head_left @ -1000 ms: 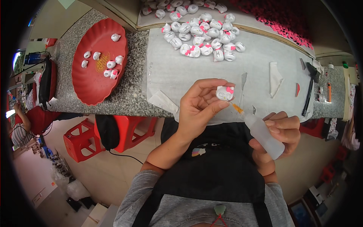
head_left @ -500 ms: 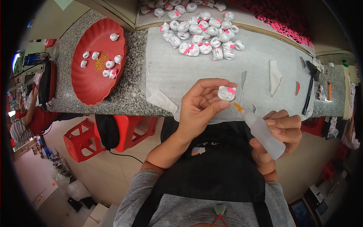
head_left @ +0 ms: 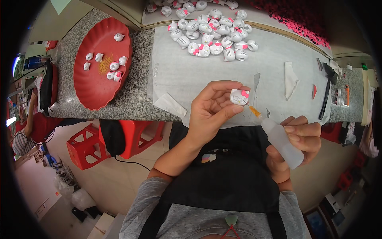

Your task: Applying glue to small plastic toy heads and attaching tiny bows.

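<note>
My left hand [head_left: 211,109] pinches a small white cat-shaped head [head_left: 238,96] with a pink bow between thumb and fingers, face turned up. In my right hand [head_left: 301,137] is a translucent squeeze bottle [head_left: 281,142], tilted so that its orange needle tip [head_left: 255,111] points at the head's lower right side. The thin needle end lies very close to the head; whether it touches I cannot tell. Beyond my hands, a pile of similar white cat heads [head_left: 215,49] rests on the white work sheet [head_left: 199,75].
A red scalloped tray [head_left: 89,89] with several white heads stands at the left on the granite counter [head_left: 141,79]. Folded white paper [head_left: 171,104], a white strip [head_left: 290,79] and a black tool [head_left: 325,99] lie on the sheet. Pink pieces [head_left: 296,28] lie at the far right. Red stools [head_left: 85,147] stand below.
My right hand has drawn the bottle slightly right and down, so the needle tip sits farther from the head's middle. My left hand holds the head almost in the same place.
</note>
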The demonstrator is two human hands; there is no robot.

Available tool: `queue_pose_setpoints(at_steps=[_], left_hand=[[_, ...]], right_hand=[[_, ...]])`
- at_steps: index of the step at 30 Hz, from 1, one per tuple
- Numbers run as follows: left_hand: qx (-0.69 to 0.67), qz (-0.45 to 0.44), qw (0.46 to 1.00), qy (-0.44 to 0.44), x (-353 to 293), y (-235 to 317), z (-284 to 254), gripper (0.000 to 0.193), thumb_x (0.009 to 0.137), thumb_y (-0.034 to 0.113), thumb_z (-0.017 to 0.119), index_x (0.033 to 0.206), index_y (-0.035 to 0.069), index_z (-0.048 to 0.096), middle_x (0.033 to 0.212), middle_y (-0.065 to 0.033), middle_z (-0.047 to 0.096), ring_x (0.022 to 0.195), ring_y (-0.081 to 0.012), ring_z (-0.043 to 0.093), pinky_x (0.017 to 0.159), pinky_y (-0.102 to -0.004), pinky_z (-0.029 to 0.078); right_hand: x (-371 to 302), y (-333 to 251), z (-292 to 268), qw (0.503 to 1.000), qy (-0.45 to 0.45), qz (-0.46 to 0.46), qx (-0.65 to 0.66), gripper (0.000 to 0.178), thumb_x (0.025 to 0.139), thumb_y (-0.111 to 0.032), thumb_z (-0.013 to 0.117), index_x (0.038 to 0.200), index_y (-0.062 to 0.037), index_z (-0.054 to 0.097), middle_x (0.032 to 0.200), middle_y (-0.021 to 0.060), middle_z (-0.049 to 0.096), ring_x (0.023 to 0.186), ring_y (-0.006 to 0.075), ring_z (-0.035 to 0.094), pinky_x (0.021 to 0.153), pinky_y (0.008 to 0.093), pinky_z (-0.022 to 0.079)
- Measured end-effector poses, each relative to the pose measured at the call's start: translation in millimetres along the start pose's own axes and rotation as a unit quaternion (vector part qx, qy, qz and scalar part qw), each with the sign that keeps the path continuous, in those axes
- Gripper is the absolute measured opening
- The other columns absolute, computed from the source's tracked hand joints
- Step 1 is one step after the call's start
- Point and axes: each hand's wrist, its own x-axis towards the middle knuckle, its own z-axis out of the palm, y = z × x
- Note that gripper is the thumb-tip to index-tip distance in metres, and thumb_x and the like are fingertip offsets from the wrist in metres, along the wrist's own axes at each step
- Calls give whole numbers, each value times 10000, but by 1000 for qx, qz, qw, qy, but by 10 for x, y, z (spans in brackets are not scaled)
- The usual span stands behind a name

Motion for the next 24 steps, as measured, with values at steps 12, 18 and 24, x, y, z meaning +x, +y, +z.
queue_pose_setpoints(at_steps=[12,18,24], left_hand=[[13,6,1000,9,-11,6,-18,336,693,-41,543,1002,-28,414,980,-185,503,875,-194,530,768,-290,442],[32,36,999,2,-6,-16,-28,328,696,-58,532,1000,-30,412,997,-180,489,927,-206,503,792,-303,435],[69,41,997,-16,-9,-10,-22,333,692,-88,523,1001,-36,409,1005,-184,486,934,-197,496,786,-280,427]], right_hand=[[-3,50,-2,999,2,-22,-27,376,572,-164,723,790,-69,431,762,44,429,563,116,412,504,223,375],[-6,18,-5,1000,-14,-4,-27,376,570,-170,725,787,-73,434,748,39,430,561,113,416,505,225,375],[-12,31,8,1000,11,8,-5,386,566,-190,731,786,-74,435,744,39,433,563,112,420,499,228,379]])
